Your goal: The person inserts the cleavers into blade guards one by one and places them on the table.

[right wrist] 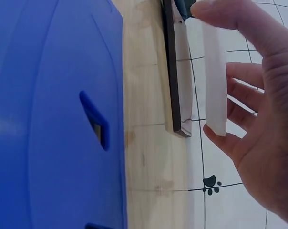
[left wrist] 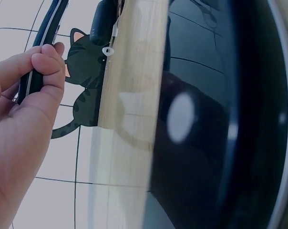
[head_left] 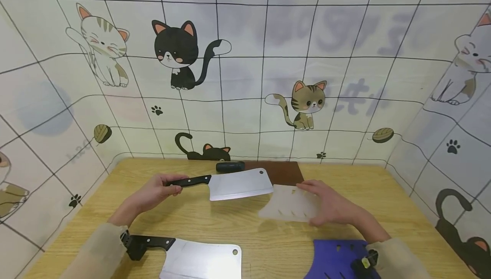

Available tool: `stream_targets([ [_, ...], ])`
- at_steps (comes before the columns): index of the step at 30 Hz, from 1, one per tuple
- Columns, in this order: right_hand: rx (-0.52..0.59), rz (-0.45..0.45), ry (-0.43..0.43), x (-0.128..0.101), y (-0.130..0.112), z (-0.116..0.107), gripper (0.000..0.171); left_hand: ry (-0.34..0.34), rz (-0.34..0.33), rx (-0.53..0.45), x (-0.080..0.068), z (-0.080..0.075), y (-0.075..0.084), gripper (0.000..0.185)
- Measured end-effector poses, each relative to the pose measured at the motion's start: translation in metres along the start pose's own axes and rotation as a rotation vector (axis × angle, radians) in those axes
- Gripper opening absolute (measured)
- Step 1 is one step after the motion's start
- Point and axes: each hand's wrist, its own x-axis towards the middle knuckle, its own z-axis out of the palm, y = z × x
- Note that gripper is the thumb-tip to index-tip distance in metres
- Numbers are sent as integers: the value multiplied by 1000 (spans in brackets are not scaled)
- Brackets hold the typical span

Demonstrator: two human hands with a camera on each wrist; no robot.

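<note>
My left hand (head_left: 153, 194) holds a cleaver by its black riveted handle (head_left: 189, 181). The blade (head_left: 239, 185) points right above the table, its edge toward me. In the left wrist view, thumb and fingers pinch the dark handle (left wrist: 34, 81). My right hand (head_left: 333, 204) grips a translucent white slotted blade cover (head_left: 287, 204) by its right side. Close up in the right wrist view, the thumb and fingers hold the opposite edges of the cover (right wrist: 214, 81). The cleaver's tip is close to the cover's upper left corner; whether they touch, I cannot tell.
Nearer to me lies a second cleaver (head_left: 203, 260), under my left forearm. A blue slotted blade cover (head_left: 331, 257) sits by my right wrist. At the back, a brown flat piece (head_left: 281, 170) with a black handle (head_left: 230, 167) lies by the cat-printed wall cloth (head_left: 245, 79).
</note>
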Motion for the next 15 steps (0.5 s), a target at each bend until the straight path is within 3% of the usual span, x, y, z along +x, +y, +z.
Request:
stream_targets([
  [3,4,-1,-3,2,1,-1,94,-12,11,38,-1,-2,-1,40],
  [9,-24,-25,22,3,6,-1,94,-54,25,10,1,-3,1,42],
  [15,-16,43,21,5,9,-4,96,-100,41,73,3,-2,1,41],
])
